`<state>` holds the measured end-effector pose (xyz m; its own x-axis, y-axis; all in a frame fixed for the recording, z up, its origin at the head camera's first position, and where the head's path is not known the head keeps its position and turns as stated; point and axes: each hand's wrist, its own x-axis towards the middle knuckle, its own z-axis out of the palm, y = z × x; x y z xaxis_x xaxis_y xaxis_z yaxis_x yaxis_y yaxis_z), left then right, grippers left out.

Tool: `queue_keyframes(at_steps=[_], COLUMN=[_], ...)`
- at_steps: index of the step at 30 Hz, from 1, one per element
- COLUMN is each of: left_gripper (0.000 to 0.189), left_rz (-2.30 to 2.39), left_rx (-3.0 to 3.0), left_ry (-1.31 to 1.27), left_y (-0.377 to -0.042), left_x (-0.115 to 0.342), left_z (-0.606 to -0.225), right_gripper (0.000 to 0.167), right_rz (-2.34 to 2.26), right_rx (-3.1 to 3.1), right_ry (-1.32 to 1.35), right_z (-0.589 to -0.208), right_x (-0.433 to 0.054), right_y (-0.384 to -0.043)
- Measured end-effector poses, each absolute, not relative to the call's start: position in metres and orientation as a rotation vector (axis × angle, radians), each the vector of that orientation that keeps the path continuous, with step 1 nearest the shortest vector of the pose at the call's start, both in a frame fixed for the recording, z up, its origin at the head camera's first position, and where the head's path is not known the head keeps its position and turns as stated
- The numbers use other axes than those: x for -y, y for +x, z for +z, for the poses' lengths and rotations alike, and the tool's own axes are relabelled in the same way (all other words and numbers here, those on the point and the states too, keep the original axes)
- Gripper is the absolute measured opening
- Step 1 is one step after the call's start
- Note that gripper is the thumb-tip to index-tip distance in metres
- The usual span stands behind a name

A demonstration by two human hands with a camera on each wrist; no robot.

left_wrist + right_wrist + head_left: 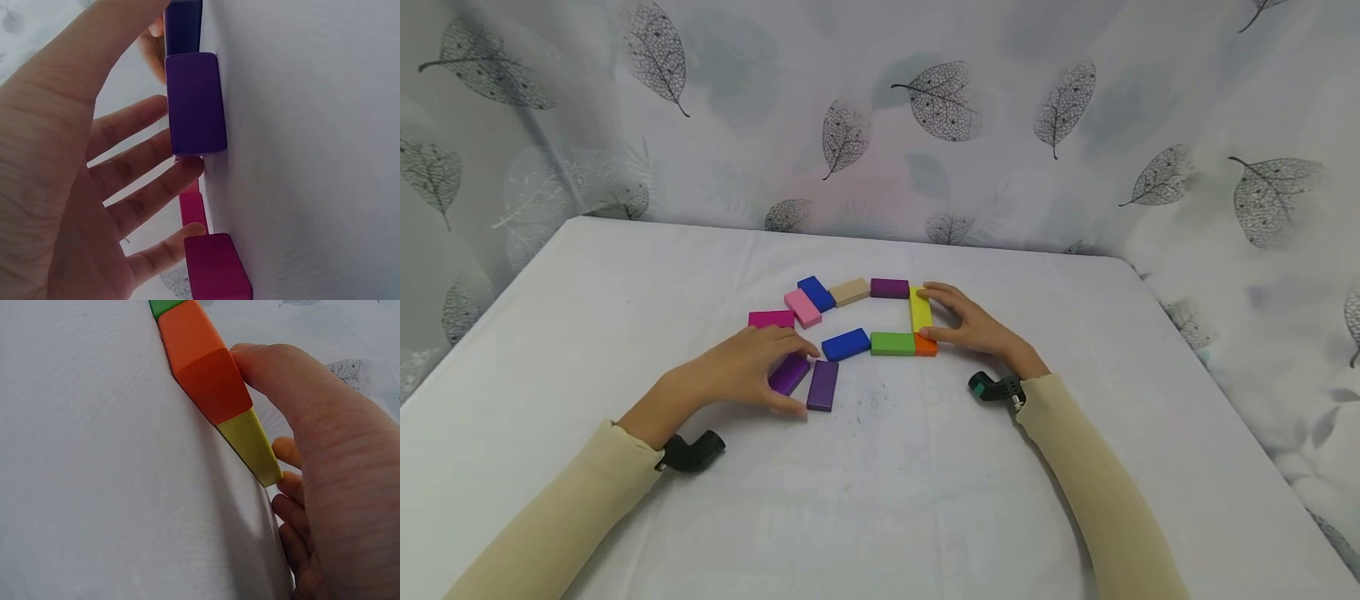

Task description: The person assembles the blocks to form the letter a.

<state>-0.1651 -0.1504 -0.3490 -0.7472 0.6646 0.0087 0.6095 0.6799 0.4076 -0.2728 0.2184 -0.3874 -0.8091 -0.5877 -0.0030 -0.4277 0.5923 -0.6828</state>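
Flat coloured wooden blocks form a loose ring on the table. In the head view my left hand (741, 367) arches over a purple block (789, 374), thumb near the end of a dark purple block (823, 386). The left wrist view shows its fingers spread, fingertips close behind a purple block (195, 105) and a magenta block (216, 267). My right hand (970, 325) spans a yellow block (920, 310) and an orange block (926, 345). Its thumb touches the orange block in the right wrist view, while the other fingertips sit by the yellow block's far end.
Along the ring's far side lie a pink block (802, 308), a blue block (816, 293), a tan block (849, 292) and a plum block (890, 288). Nearer are another blue block (846, 344) and a green block (892, 344). A leaf-patterned curtain (880, 125) hangs behind the white-covered table (880, 500).
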Motion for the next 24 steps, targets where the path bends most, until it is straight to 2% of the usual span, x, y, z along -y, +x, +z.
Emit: queue_keyframes(at_steps=[11,24], left_gripper=[0.072,0.058], left_rz=[0.555,0.63], left_rx=[-2.695,-2.603], left_ry=[0.995,1.022], left_y=[-0.166,-0.165], left_x=[0.159,0.168], left_z=[-0.347,-0.342], right_gripper=[0.069,0.07], right_rz=[-1.016,-1.013], right_rx=[-2.603,-2.594], right_ry=[-0.83,-0.826], right_z=[-0.388,-0.388], right_x=[-0.218,-0.22], right_y=[-0.273,-0.274])
